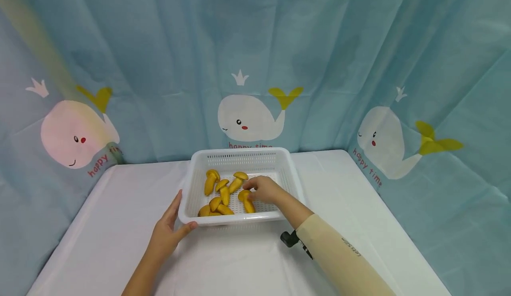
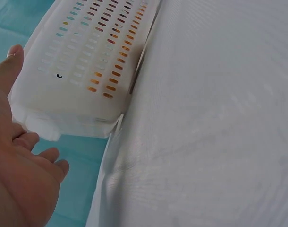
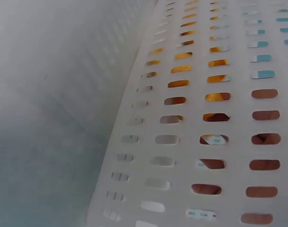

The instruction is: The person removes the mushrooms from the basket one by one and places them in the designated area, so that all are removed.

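Observation:
A white slotted plastic basket (image 1: 239,219) holds several yellow mushrooms (image 1: 225,194), some overlapping at its front left. Inside the basket, my right hand (image 1: 266,190) pinches the mushroom (image 1: 248,204) furthest right; its thumb and fingers lie at the cap. In the right wrist view, the basket's wall (image 3: 191,104) hides most of that hand, and skin shows only through the slots. My left hand (image 1: 165,233) spans the front left corner from outside, with the thumb at the front rim and extended fingers along the left side. In the left wrist view, its other fingers (image 2: 49,155) hang loosely below the corner.
The basket stands on a table with a white cloth (image 1: 235,260), close to its back edge. Blue curtains with printed whales (image 1: 249,118) hang behind and at both sides. A black device (image 1: 290,238) is strapped at my right wrist, below a beige sleeve (image 1: 335,254).

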Action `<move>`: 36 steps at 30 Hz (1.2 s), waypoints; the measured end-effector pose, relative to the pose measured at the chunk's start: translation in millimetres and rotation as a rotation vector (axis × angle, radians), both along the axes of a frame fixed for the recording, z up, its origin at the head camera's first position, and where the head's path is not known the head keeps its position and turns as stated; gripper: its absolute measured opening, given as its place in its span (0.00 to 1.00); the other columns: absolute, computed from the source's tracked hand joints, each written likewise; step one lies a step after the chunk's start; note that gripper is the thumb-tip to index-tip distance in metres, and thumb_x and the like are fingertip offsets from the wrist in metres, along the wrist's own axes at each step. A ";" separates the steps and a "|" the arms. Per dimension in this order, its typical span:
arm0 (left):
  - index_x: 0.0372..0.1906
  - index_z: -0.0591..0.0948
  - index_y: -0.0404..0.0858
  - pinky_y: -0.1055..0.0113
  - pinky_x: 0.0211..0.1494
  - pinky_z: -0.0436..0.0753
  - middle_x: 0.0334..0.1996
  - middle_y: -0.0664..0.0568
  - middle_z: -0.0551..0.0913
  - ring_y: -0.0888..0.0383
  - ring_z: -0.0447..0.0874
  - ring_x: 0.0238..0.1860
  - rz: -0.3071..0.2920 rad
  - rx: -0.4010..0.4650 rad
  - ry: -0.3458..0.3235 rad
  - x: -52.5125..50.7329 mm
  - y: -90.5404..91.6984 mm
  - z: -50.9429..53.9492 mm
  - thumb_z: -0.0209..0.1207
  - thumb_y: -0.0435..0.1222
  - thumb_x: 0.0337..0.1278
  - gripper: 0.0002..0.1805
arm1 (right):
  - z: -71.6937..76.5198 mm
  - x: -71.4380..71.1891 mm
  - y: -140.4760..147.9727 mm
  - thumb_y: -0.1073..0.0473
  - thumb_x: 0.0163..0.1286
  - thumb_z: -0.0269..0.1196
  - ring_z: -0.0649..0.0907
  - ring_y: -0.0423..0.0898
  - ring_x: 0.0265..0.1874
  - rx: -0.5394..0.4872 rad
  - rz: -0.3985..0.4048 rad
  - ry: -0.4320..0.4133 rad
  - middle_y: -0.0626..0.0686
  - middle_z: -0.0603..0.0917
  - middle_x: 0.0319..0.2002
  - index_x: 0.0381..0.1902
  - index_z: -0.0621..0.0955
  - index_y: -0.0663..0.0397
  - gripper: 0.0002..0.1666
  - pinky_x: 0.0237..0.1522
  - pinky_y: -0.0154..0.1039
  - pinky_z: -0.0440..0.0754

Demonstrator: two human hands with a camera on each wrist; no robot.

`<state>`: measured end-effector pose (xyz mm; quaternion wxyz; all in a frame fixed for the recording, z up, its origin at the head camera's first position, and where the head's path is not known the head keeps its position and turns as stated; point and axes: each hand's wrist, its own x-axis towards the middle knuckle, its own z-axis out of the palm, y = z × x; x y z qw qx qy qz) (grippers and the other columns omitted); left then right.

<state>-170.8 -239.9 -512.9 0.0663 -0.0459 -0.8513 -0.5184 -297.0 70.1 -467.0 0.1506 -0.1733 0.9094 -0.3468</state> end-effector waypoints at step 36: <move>0.82 0.48 0.66 0.32 0.76 0.57 0.83 0.58 0.48 0.43 0.46 0.82 -0.001 -0.021 0.009 1.8 -0.9 -1.7 0.72 0.44 0.60 0.55 | 33.1 14.8 16.1 0.58 0.68 0.71 0.82 0.51 0.51 -0.166 -0.086 0.315 0.44 0.87 0.46 0.47 0.89 0.45 0.11 0.56 0.45 0.82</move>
